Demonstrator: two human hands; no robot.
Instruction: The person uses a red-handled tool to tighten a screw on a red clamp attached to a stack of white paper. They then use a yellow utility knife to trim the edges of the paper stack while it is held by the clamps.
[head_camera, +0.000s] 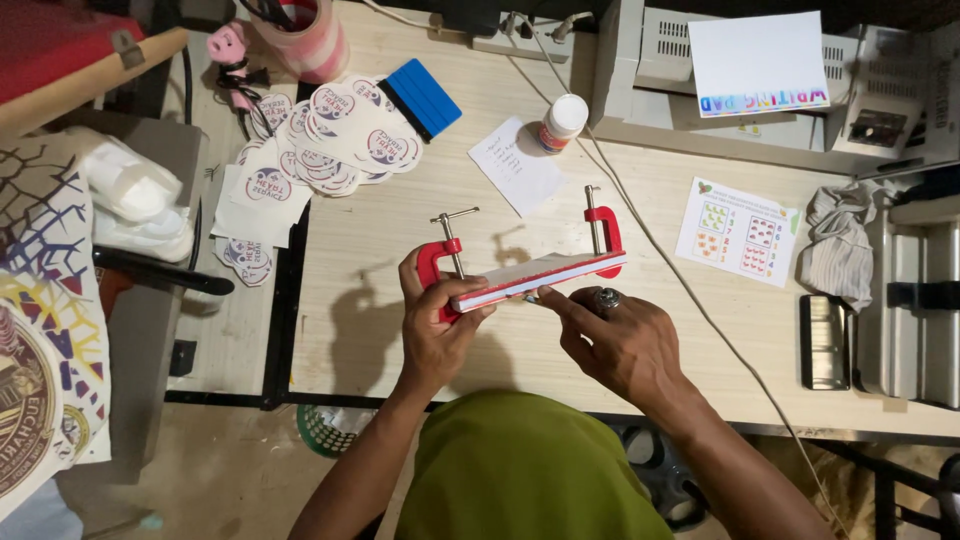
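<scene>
- A green cloth (530, 470) covers the person's head at the bottom edge, nearest the camera, with both forearms reaching up from it.
- The left hand (437, 320) is curled around the left end of a clamped stack of sheets (540, 278), thumb on top, beside the left red clamp (436, 268).
- The right hand (620, 340), a ring on one finger, is loosely open with its fingertips touching the stack's lower edge; it grips nothing.
- The stack is held just above the middle of the pale wooden surface (400, 240); a second red clamp (604, 232) pinches its right end.
- A white handwritten note (515, 165) and a small white bottle (563, 120) lie beyond it.
- Round printed stickers (330, 135) are heaped at the upper left, touching a blue squeegee (422, 97).
- A picture worksheet (738, 232) lies to the right, near a crumpled grey cloth (838, 245).
- A white card with coloured lettering (760, 62) rests on a grey machine (650, 60) at the back.
</scene>
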